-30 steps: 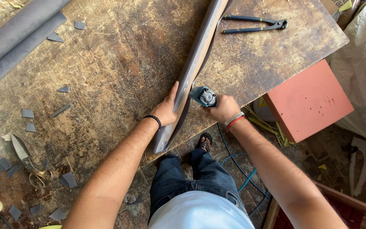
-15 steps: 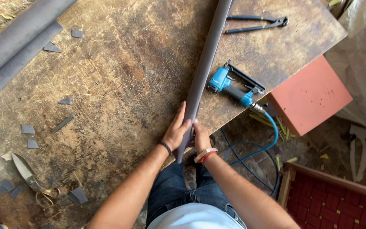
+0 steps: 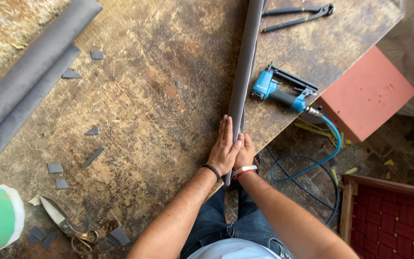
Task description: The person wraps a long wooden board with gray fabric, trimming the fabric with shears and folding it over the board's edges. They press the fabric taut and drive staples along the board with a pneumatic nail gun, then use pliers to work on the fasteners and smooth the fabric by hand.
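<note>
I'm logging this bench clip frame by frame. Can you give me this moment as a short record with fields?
left hand: flat on the near end of the grey strip
right hand: on the same end, beside the left
strip: long, covered in grey fabric, lying across the table
stapler: blue, on the table right of the strip, hose attached
pliers: far edge
scissors: near left
scraps: grey, scattered

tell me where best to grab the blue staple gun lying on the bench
Take the staple gun by its dark handle, probably with the right hand, coming from the bench edge. It lies on its side beside the long grey strip, handle free, with the hose trailing off the edge, so that side is clear.
</note>
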Tool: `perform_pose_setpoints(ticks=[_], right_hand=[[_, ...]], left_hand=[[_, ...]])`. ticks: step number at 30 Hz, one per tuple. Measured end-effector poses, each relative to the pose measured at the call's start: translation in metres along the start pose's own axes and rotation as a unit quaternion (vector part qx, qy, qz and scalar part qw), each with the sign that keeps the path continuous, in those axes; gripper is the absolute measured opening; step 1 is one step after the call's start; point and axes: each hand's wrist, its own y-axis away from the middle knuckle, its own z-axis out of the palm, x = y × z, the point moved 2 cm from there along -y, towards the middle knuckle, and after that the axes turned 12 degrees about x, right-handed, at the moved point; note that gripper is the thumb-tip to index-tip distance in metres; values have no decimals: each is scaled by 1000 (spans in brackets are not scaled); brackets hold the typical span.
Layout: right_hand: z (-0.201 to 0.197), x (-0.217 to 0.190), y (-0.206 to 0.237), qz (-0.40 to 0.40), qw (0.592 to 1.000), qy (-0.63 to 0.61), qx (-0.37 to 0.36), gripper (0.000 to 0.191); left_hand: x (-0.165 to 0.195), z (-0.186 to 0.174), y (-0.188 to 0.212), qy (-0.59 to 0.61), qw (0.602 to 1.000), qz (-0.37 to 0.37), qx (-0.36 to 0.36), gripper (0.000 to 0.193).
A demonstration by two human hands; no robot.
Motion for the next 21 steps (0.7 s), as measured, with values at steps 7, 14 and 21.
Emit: perform_pose_setpoints(ticks=[7,14,21], right_hand=[[5,-35,-9,-40,980,160,-109,26],[-18,-167,-118,-393,702,589,-83,56],[33,-185,-169,-250,589,751,-165,101]], left_hand=[[19,-17,14,-44,991,-123,-18,92],[25,-24,-4,-115,977,-178,-31,102],[15,-36,-12,-109,978,-174,-34,100]])
